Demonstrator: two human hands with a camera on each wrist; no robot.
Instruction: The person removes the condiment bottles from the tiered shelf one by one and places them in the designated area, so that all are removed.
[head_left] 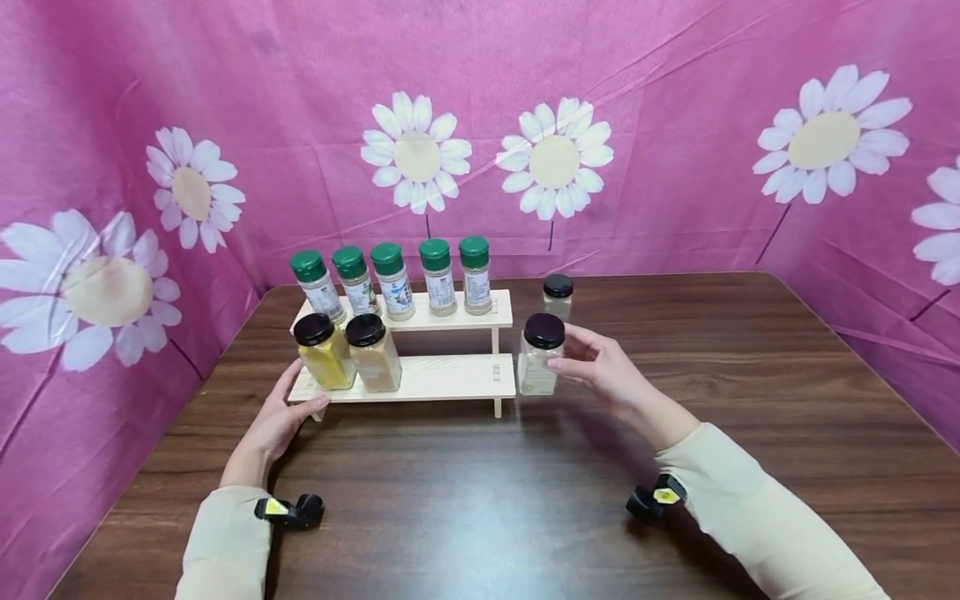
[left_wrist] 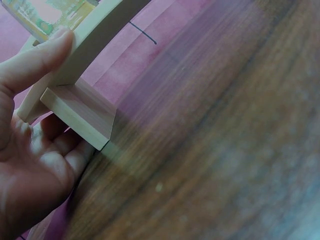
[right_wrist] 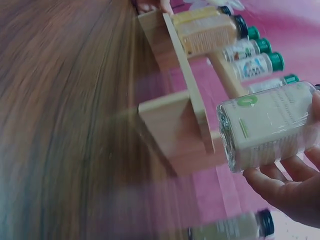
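Observation:
My right hand (head_left: 611, 375) grips a square glass jar (head_left: 538, 371) of pale powder with a black lid, held upright just off the right end of the wooden two-tier rack (head_left: 450, 377). In the right wrist view this pale jar (right_wrist: 270, 127) is apart from the rack. At the rack's left end my left hand (head_left: 273, 421) holds the lower shelf, thumb on its front edge; the left wrist view shows the other fingers behind the rack's leg (left_wrist: 80, 117). A yellow-powder jar (head_left: 330, 367) and a tan-powder jar (head_left: 377, 362) stand on the lower shelf's left half.
Several green-capped shaker bottles (head_left: 438, 279) line the upper shelf. Another black-lidded jar (head_left: 557, 298) stands on the brown wooden table (head_left: 450, 508) behind the held one. A pink cloth with daisies (head_left: 675, 167) hangs behind and beside the table.

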